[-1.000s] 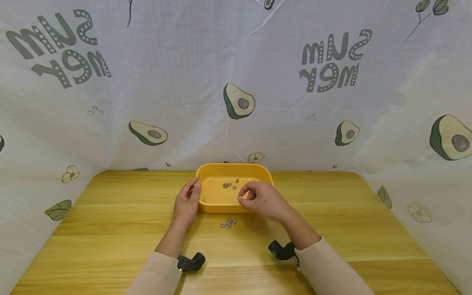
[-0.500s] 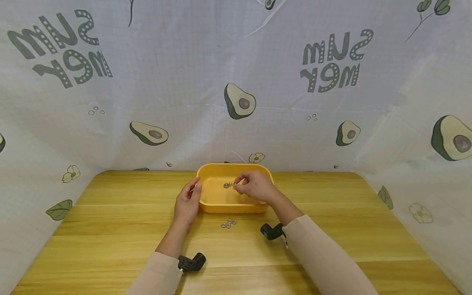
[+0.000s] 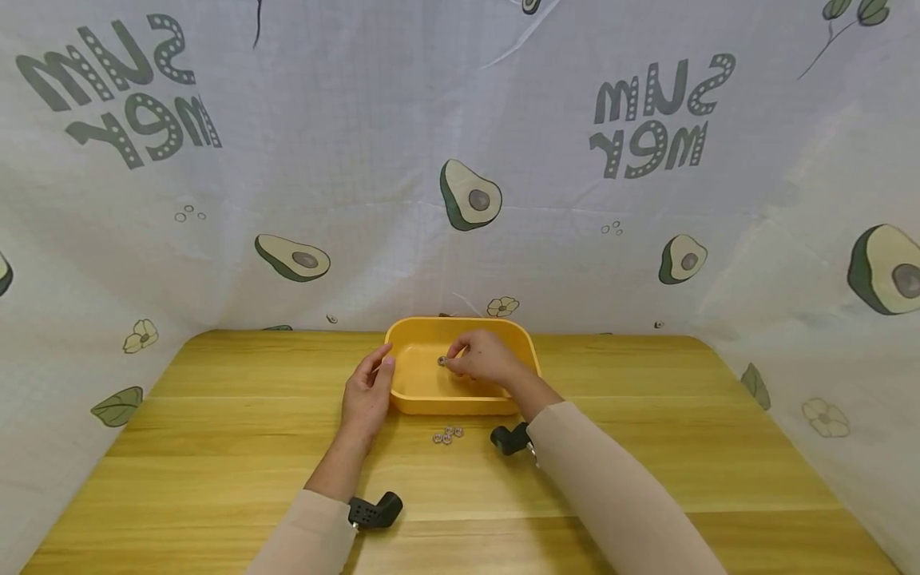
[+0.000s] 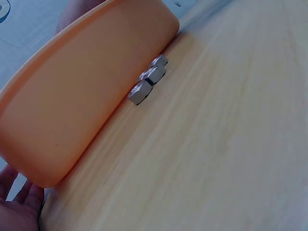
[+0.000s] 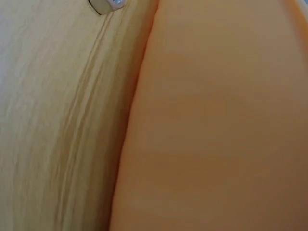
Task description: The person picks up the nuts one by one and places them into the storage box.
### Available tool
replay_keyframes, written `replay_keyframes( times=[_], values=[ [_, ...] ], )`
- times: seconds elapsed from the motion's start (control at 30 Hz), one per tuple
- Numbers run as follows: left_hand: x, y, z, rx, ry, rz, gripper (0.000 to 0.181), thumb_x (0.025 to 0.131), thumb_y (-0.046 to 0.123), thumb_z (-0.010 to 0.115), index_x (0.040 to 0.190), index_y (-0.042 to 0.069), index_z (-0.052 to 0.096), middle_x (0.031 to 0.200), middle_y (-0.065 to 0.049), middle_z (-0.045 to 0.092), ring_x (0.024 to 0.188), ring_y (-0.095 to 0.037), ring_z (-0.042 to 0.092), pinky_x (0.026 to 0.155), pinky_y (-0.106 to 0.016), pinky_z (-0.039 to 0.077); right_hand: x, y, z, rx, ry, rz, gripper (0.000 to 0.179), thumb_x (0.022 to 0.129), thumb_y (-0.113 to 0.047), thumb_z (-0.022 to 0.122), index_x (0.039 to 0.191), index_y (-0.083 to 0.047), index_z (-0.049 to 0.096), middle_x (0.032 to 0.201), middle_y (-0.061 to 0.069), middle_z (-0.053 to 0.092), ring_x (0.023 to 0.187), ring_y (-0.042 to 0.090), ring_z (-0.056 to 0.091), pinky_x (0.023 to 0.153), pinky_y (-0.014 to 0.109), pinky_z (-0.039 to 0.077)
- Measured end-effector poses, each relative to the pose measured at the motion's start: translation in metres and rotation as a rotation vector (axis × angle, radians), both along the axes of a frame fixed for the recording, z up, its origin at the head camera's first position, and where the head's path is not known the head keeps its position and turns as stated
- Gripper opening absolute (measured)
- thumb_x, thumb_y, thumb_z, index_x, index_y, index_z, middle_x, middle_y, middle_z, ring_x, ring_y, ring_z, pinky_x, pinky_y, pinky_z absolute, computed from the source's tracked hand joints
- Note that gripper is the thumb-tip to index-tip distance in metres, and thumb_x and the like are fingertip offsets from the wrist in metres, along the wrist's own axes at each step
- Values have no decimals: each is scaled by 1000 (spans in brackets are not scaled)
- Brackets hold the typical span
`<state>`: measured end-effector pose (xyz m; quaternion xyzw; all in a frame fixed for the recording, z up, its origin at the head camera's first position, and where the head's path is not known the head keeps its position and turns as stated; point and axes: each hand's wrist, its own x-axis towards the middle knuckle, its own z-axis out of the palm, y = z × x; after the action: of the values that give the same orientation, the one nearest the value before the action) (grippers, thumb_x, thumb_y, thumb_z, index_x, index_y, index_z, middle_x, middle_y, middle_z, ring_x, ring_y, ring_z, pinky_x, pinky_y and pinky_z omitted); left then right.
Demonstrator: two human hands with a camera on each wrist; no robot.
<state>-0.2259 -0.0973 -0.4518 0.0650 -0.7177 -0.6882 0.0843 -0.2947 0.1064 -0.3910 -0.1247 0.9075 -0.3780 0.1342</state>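
Note:
A yellow rectangular tray (image 3: 460, 405) stands on the wooden table, with a metal hex nut (image 3: 442, 361) visible inside. My right hand (image 3: 483, 357) reaches into the tray, thumb and forefinger pinched together beside that nut. The fingers hide most of the nut they pinch. Against the tray's left end rests my left hand (image 3: 365, 399), its fingers and thumb along the outer wall. In the left wrist view, the left fingertips (image 4: 33, 196) touch the tray's lower corner. Several more hex nuts (image 3: 447, 438) lie in a small cluster on the table before the tray.
The wooden table (image 3: 216, 463) extends on both sides and toward me. Behind it hangs a white cloth (image 3: 374, 160) printed with avocados and lettering. In the right wrist view, the tray's outer wall (image 5: 207, 120) fills much of the picture, with a nut (image 5: 107, 5) at the top.
My right hand has moved left and farther into the tray, fingers still pinched. Its fingers now cover nuts that showed before. My left hand and the nuts on the table have stayed put.

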Motion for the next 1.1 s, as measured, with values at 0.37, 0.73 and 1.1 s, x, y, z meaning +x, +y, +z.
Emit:
replay_keyframes(
  times=[0.37,0.73,1.1],
  values=[
    [0,1,-1,1,-7,7,43,107,35,54,146,16,57,155,-11,50,140,-31,51,116,-50,44,-1,-4,-8,-19,-32,-24,10,91,-18,76,88,-9,72,67,0,63,54,13,47,48,21,38],
    [-1,0,0,11,-3,7,43,107,33,54,147,16,56,155,-10,50,140,-30,51,117,-49,43,3,-8,-1,-36,-36,-45,15,93,-22,75,101,-9,72,79,8,70,60,17,54,52,22,43],
    [-2,0,0,6,1,8,44,107,34,53,147,16,56,156,-11,49,140,-32,51,117,-49,43,16,-4,8,-76,45,-11,17,94,-24,74,104,-12,73,76,5,71,60,17,56,53,23,45]
  ],
)
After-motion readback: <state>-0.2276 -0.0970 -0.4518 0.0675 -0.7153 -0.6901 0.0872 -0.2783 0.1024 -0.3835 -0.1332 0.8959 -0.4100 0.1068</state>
